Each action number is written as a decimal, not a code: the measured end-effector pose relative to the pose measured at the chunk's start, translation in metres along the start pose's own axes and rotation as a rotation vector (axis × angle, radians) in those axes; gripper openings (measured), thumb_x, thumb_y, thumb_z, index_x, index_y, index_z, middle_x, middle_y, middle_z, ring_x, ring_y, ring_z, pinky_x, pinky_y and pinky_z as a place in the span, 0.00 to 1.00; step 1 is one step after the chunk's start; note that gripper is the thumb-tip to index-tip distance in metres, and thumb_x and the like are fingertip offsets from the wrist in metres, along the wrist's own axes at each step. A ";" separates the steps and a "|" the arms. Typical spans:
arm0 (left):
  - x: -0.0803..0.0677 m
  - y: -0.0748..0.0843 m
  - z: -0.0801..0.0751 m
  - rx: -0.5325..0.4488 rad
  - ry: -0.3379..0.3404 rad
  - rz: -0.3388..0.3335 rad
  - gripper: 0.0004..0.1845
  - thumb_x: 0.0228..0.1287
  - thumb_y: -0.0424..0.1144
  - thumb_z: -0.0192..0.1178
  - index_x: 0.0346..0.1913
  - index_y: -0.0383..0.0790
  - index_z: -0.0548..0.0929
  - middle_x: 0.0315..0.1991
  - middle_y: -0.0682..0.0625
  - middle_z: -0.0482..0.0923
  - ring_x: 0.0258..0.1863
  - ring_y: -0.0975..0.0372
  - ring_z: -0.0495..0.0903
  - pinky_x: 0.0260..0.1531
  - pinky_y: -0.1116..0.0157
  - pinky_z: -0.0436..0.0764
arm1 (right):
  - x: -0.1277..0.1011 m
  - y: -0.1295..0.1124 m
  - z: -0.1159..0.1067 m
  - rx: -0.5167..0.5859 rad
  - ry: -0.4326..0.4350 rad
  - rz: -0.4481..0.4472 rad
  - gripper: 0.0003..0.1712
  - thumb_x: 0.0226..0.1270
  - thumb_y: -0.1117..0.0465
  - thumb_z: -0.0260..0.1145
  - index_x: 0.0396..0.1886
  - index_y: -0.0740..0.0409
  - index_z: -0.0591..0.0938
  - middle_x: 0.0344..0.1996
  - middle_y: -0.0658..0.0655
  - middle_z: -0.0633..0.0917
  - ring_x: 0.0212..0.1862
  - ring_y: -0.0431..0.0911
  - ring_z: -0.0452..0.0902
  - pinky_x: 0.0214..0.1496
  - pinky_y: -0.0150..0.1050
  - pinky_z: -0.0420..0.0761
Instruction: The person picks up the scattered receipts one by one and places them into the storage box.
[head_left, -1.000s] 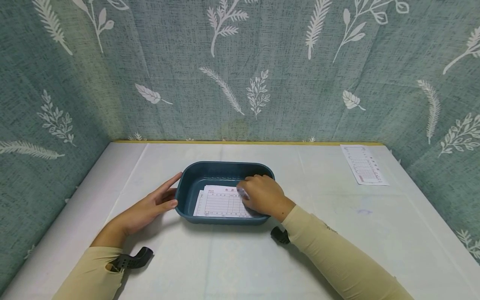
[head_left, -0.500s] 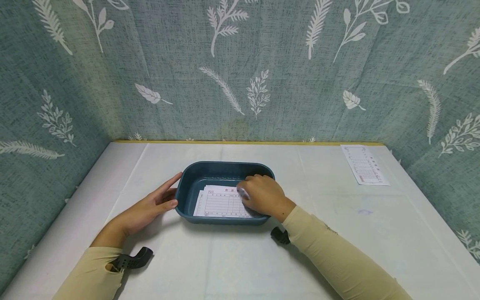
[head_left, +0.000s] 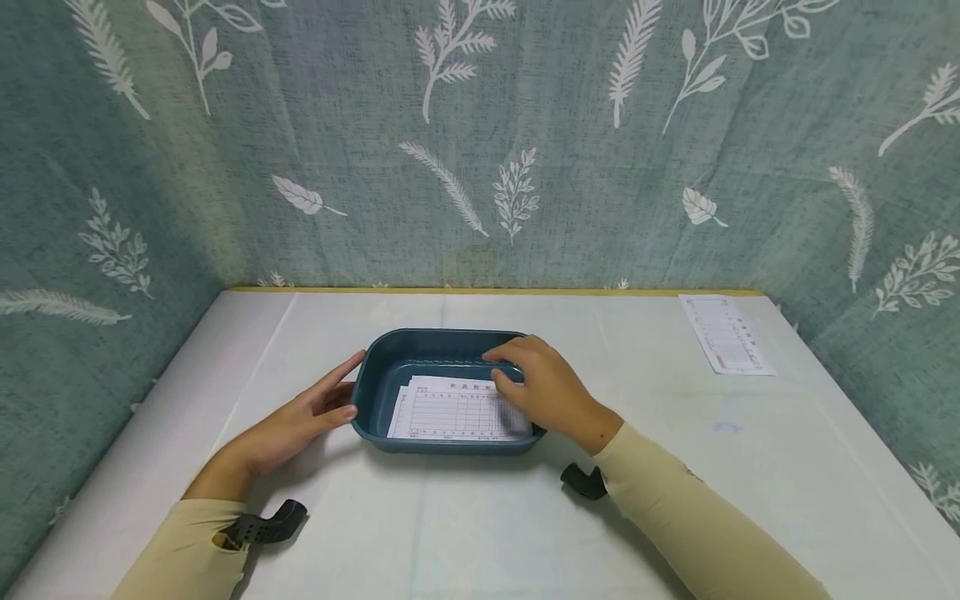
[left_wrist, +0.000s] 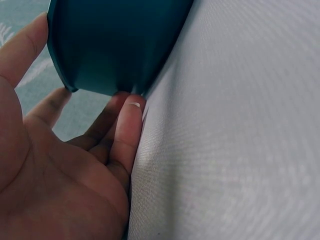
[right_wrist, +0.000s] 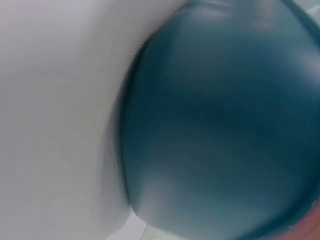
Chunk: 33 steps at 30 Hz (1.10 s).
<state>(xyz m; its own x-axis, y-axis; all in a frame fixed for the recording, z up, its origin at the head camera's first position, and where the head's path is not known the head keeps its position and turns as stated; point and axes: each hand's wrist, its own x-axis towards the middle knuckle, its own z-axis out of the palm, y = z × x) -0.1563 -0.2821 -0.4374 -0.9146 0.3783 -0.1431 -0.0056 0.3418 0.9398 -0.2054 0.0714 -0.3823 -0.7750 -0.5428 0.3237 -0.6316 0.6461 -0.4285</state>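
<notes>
Blue tray [head_left: 390, 435] sits mid-table on the white cloth [head_left: 465, 533], a stack of printed forms [head_left: 450, 410] lying flat inside it. Left hand [head_left: 300, 421] lies flat against the tray's left wall, fingers straight and thumb up along the rim, seemingly to brace it. Right hand [head_left: 543, 387] hovers arched over the tray's right end, fingers loosely bent, tips at the forms' far edge; grip unclear.

Teal leaf-print cloth walls [head_left: 480, 142] on three sides — white-covered table [head_left: 465, 533], evenly lit.

head high, wrists close (tray [head_left: 390, 354] shared)
</notes>
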 end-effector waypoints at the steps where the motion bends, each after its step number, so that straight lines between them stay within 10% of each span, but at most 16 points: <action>1: 0.000 0.000 0.001 -0.001 -0.001 -0.002 0.40 0.76 0.43 0.54 0.80 0.66 0.43 0.77 0.31 0.52 0.76 0.36 0.52 0.69 0.33 0.51 | -0.004 0.001 -0.003 0.015 0.009 0.000 0.14 0.70 0.60 0.65 0.52 0.56 0.86 0.48 0.52 0.86 0.56 0.48 0.79 0.59 0.47 0.80; 33: 0.002 -0.003 0.001 0.010 0.003 0.018 0.41 0.76 0.42 0.54 0.81 0.64 0.43 0.77 0.29 0.52 0.75 0.35 0.52 0.68 0.32 0.51 | -0.062 0.080 -0.059 0.093 0.075 0.211 0.16 0.70 0.65 0.64 0.56 0.61 0.83 0.52 0.59 0.85 0.51 0.51 0.81 0.51 0.50 0.82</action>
<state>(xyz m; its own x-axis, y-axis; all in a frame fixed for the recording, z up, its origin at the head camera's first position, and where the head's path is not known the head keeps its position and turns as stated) -0.1575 -0.2814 -0.4404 -0.9155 0.3821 -0.1257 0.0146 0.3439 0.9389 -0.2093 0.1888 -0.3868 -0.8913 -0.3572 0.2794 -0.4533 0.6867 -0.5682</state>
